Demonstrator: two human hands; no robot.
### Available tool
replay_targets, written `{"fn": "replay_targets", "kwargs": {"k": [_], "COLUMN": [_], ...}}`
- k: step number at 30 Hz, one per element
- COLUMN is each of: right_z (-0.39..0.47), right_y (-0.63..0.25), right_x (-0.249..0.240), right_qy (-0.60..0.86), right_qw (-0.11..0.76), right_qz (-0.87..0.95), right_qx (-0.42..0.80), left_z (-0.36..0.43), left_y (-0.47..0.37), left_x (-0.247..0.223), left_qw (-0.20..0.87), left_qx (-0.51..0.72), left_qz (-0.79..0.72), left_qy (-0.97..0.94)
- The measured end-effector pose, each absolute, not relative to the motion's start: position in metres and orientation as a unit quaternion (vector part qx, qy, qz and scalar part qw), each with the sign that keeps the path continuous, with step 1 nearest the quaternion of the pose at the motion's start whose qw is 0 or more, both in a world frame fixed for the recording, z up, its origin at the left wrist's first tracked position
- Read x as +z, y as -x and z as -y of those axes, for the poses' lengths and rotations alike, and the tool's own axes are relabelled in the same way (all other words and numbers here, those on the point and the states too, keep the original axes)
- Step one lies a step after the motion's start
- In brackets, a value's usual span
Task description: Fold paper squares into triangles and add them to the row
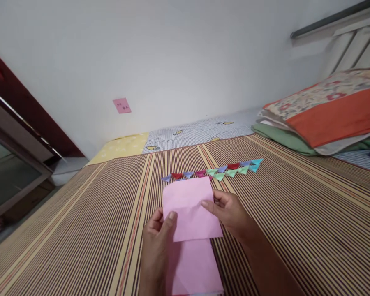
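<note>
A pink paper sheet (191,193) with a crease across it is held up between both hands. My left hand (157,236) pinches its left edge, thumb on the front. On the right edge, my right hand (228,209) grips the sheet between thumb and fingers. Below it lies more pink paper (194,267), partly covered by the held sheet and my left hand. Beyond the sheet, small folded paper pieces (231,172) in blue, red, green and purple lie in two rows on the striped mat (111,209); the sheet hides some of them.
Folded bedding (336,111) in orange, floral and green is piled at the right. A checked cloth (185,133) runs along the wall at the back. A pink note (122,105) is stuck on the wall. A dark red frame (27,98) stands at the left.
</note>
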State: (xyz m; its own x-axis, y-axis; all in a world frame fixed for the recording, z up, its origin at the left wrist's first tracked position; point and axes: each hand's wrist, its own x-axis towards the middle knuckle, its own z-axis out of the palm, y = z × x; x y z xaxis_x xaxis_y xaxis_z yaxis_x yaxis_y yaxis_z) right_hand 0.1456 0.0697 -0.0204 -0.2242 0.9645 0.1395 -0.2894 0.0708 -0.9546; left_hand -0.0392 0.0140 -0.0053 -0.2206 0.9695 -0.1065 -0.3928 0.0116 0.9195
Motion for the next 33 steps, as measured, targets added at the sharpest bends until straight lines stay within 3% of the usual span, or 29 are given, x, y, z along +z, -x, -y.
{"fn": "replay_targets", "kwargs": {"k": [10,22,29,33], "right_z": [-0.072,-0.072,-0.069,-0.064], "right_y": [-0.147,-0.140,-0.115,-0.102], "right_x": [-0.023,-0.020,-0.024,-0.020], "right_qy": [0.320,0.237,0.363,0.377], "right_qw": [0.507,0.508,0.600,0.604], "right_qz": [0.500,0.491,0.459,0.439], "right_qx": [0.625,0.667,0.545,0.548], "left_z": [-0.017,-0.024,-0.021,-0.020], "left_y": [0.046,0.060,0.039,0.026], "left_x": [-0.010,-0.011,-0.008,-0.010], "left_qw": [0.547,0.681,0.606,0.531], "left_qx": [0.653,0.678,0.685,0.718], "left_qz": [-0.461,-0.277,-0.376,-0.410], "left_qy": [-0.248,-0.023,-0.150,-0.184]}}
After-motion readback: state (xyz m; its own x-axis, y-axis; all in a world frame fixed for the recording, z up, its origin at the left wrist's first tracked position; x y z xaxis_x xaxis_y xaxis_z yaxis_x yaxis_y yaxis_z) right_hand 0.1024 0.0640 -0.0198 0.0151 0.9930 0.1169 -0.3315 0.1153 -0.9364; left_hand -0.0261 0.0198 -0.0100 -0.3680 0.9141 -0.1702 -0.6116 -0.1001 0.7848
